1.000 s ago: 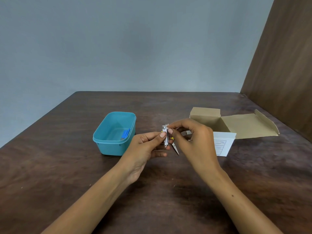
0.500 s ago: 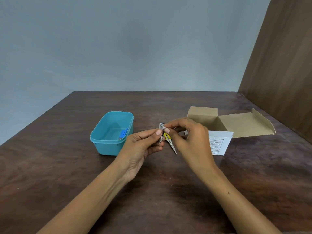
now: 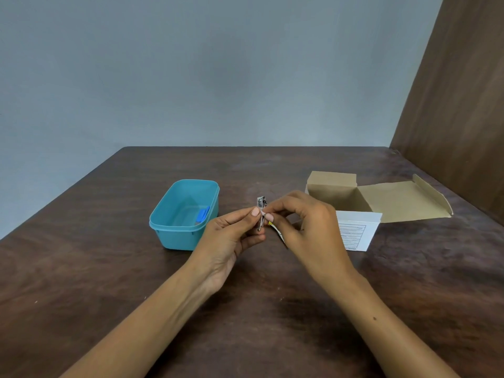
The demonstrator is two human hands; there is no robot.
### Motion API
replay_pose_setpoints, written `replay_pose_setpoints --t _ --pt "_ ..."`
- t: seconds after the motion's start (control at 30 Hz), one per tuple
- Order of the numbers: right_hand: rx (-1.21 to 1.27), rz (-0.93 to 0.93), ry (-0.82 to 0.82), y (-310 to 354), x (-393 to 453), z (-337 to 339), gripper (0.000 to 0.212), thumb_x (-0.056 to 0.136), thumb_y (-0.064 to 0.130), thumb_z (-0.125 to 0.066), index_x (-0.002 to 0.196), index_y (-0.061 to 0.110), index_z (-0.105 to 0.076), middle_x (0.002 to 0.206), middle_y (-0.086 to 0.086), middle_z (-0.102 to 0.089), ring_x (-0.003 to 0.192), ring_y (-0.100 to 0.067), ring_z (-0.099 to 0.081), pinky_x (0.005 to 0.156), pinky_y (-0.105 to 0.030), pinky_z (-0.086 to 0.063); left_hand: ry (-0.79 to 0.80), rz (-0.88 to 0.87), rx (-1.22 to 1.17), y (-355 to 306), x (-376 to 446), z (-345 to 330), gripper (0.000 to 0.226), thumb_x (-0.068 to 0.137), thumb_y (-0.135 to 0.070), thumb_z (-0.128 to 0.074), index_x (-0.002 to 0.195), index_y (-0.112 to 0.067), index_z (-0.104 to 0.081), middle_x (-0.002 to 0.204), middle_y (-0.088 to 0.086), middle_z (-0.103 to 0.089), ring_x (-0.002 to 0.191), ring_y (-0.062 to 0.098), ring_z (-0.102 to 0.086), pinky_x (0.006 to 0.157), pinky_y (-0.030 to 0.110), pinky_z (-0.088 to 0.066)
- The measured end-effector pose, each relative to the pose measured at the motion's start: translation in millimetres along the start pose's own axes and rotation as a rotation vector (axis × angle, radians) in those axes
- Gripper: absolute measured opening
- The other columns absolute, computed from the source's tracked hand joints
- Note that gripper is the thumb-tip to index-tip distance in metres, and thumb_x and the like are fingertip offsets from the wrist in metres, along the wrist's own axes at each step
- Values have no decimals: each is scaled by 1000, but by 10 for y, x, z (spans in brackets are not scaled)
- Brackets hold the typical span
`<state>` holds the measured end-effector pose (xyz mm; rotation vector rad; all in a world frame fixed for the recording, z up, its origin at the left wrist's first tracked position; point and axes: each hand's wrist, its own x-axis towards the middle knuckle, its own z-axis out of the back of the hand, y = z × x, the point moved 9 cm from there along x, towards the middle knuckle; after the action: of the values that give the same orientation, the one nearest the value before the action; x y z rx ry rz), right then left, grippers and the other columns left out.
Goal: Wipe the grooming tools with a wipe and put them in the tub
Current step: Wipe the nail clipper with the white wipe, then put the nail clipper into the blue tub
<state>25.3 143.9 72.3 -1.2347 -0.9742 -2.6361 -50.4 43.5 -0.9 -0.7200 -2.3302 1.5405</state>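
Both forearms reach forward; the left hand (image 3: 231,236) and right hand (image 3: 305,227) meet fingertip to fingertip, fingers curled in pinching grips.

shiny metal nail clipper (image 3: 261,203), plastic tub (image 3: 174,236)

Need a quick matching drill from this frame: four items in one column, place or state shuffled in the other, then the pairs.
Items:
1. nail clipper
2. teal tub
3. cardboard box
4. blue item

Places or states:
A. open, flap folded out, on the table's right
B. lying inside the tub
C. pinched by the left hand, with the right hand's fingers on it
D. lidless, left of the hands

Pairs: 1-C, 2-D, 3-A, 4-B
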Motion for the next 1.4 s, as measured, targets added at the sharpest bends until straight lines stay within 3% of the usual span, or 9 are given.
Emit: replay_pose_setpoints --t 0.2,0.5,0.73,0.93,1.07,1.2,1.3,1.4 --pt "-79 109 94 75 -32 -52 11 80 8 -69 85 18 -72 82 4 -62 68 -10 -58 57 -33 -50 -37 1 -10 1 -18 15 14 85 -9 -60 87 -4 -72 69 5 -71 59 6 -62 58 18 -56" --pt "-168 208 219 149 -36 -69 12 80 15 -64 85 17 -74 83 3 -63 68 -11 -57 53 -32 -50 -32 53 7 31 -33 -5 15 85 -11 -62 91 1 -69 67 7 -70 61 8 -63 56 18 -56" --pt "-163 243 273 134 -29 -70 11 80 11 -69 87 19 -74 86 4 -64 70 -11 -58 55 -34 -51 -34 47 101 19 -48 -6 14 81 -20 -66 86 -8 -71 69 2 -73 66 6 -67 57 17 -55" --pt "156 3 219 -59 38 -22 8 80 10 -69 79 17 -68 79 6 -63 73 -11 -59 62 -21 -45 -21 -8 155 -66 -60 -34 20 75 -28 -68 84 -10 -72 71 -1 -68 66 4 -62 56 17 -53" --pt "360 -200 154 -247 25 -9 12 84 14 -65 79 25 -64 77 13 -67 78 -9 -64 69 -39 -56 -39 -46 216 -116 -72 -9 12 83 -21 -66 85 -13 -74 68 -5 -70 65 3 -64 57 18 -53" --pt "123 0 158 -54 18 0 9 83 5 -66 82 15 -65 78 8 -64 76 -10 -62 61 -23 -50 -45 -79 181 -149 -73 15 11 83 -19 -66 84 -11 -74 68 -3 -70 64 5 -64 56 18 -53" --pt "5 147 196 86 -19 -66 6 82 9 -67 83 15 -65 81 9 -59 73 -13 -58 58 -36 -51 -82 -104 154 -171 -53 62 11 83 -16 -66 86 -8 -74 72 3 -69 64 7 -63 55 17 -53" --pt "-46 190 260 103 -50 -140 6 81 13 -66 84 19 -66 82 10 -57 70 -12 -58 56 -39 -51 -96 -125 162 -195 -54 73 13 83 -15 -66 88 -6 -73 76 6 -70 67 10 -62 56 17 -53"
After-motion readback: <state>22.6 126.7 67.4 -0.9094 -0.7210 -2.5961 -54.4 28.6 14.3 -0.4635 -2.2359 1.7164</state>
